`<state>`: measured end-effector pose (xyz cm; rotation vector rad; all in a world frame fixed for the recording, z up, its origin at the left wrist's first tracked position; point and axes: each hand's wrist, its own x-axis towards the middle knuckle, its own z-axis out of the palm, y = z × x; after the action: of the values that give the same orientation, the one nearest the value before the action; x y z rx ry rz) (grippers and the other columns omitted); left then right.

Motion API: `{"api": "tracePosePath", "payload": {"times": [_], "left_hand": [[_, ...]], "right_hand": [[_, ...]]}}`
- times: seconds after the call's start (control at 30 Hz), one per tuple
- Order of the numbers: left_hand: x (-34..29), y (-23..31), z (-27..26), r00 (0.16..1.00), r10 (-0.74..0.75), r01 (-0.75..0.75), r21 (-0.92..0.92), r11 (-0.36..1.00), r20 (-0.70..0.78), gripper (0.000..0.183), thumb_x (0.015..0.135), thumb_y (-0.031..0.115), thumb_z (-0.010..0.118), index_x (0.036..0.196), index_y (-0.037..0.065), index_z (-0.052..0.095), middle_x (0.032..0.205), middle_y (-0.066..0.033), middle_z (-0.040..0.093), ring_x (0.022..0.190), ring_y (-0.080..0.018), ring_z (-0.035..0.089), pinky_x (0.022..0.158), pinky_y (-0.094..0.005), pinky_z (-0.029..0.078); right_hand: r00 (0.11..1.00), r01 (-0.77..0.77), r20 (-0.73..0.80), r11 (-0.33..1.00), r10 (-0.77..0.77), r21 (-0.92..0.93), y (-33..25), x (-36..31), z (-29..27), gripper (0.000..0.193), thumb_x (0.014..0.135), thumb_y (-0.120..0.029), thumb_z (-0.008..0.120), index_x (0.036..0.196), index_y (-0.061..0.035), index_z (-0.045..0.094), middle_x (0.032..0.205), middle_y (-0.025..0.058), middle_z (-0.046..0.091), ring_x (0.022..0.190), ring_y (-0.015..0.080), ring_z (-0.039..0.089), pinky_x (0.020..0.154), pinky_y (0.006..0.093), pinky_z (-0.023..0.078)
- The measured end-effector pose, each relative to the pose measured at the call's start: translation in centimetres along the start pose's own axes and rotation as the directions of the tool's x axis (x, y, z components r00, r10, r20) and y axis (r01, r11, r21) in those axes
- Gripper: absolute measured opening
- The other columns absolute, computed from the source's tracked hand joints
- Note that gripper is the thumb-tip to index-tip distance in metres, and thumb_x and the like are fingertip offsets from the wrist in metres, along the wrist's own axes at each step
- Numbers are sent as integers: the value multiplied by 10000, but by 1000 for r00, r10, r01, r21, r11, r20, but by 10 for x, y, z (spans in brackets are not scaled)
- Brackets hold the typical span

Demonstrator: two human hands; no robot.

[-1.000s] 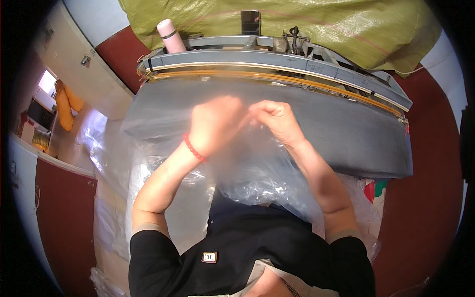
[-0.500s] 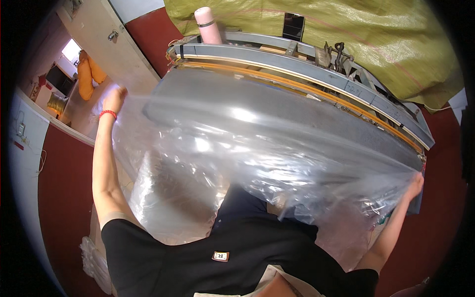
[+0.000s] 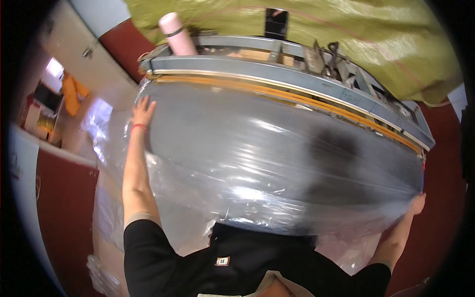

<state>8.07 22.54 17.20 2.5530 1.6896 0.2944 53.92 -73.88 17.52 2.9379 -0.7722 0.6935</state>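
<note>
A wide sheet of clear plastic film [image 3: 247, 158] lies over a grey flat work surface [image 3: 193, 101] in front of me and hangs down over its near edge. My left hand [image 3: 143, 112], with a red band at the wrist, rests on the film near the surface's far left corner, its fingers stretched out and apart. At the right end, my right hand [image 3: 419, 203] is closed on the film's edge, and creases fan out from it across the sheet. The film between the hands lies fairly flat, with bright reflections.
Behind the surface runs a grey metal frame [image 3: 213, 64] with an orange strip [image 3: 297, 99]. A pink bottle [image 3: 178, 37] and metal clamps [image 3: 332, 59] stand on it. A yellow-green woven sheet [image 3: 371, 29] hangs behind. An open door [image 3: 81, 54] is at left.
My left hand has come right and down onto the surface, its fingers spreading from a closed grip. My right hand has lowered slightly with the film, which now lies flatter.
</note>
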Motion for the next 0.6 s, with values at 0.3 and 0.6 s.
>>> {"api": "tracePosePath", "payload": {"times": [0.3, 0.6], "left_hand": [[49, -2, 7, 841, 23, -324, -469, 821, -541, 300, 874, 247, 465, 1001, 6, 590, 947, -107, 616, 823, -197, 574, 751, -311, 436], [-378, 386, -73, 135, 966, 168, -966, 196, 219, 292, 855, 254, 517, 1031, 23, 537, 1017, -113, 587, 935, -176, 559, 763, -282, 439]], "right_hand": [[998, 7, 57, 1000, -8, 19, -80, -31, -47, 332, 880, -353, 371, 1027, -105, 536, 946, 159, 606, 892, 314, 590, 745, 435, 466], [998, 67, 4, 979, -69, 191, -36, -8, -9, 274, 874, -276, 395, 925, -42, 529, 835, 187, 613, 826, 347, 590, 701, 457, 446]]}}
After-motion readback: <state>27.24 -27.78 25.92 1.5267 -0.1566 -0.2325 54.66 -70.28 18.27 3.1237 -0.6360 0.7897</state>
